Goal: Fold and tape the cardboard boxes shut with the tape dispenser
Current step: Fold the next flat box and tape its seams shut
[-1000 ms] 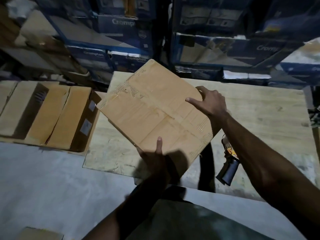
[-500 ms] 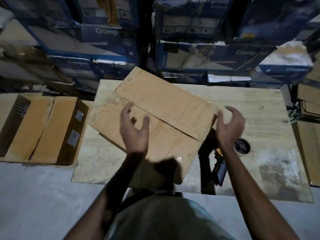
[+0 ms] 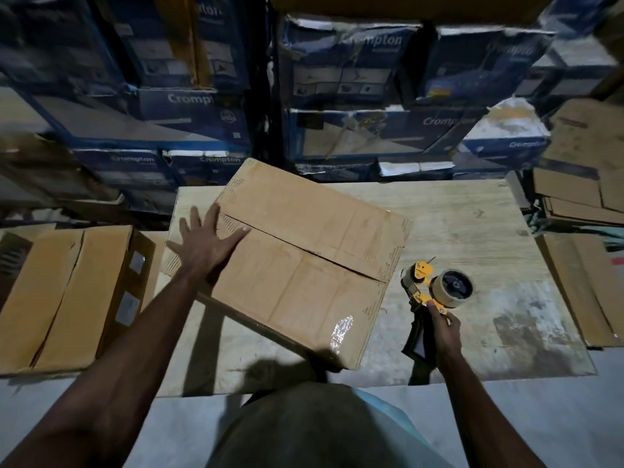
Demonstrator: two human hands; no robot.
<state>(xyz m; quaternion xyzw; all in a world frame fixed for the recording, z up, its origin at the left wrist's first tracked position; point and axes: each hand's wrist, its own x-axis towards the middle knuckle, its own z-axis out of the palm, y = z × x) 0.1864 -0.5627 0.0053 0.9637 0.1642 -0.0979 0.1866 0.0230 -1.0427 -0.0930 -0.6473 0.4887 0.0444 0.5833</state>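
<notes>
The cardboard box [image 3: 304, 292] lies at the left-centre of the table [image 3: 472, 214], turned at an angle to its edges. Both top flaps are folded down and meet along a seam [image 3: 304, 250] running from far left to near right. No tape shows on that seam, and the contents are hidden. A patch of shiny clear tape [image 3: 341, 332] sits near the box's near right corner.

The left hand [image 3: 206, 243] lies flat on the left end of the box, fingers straight and spread, and reaches across the seam.

The tape dispenser [image 3: 429, 292] is just right of the box, apart from it. It has a yellow frame, a black handle and a brown roll. The right hand [image 3: 444, 332] is wrapped round the handle, with the thumb up on the frame. Whether the tool rests on the table or is held above it cannot be told.

Surroundings:
- Left of the table, a brown carton [image 3: 67, 298] with white labels lies on its side; its left end is dark and open, but nothing inside can be made out.
- Right, flattened cardboard [image 3: 580, 184] is stacked.
- Far side, blue cartons [image 3: 371, 130] printed "Crompton" are stacked high. Several are torn and all are closed.
- Near side, grey floor [image 3: 169, 427].
</notes>
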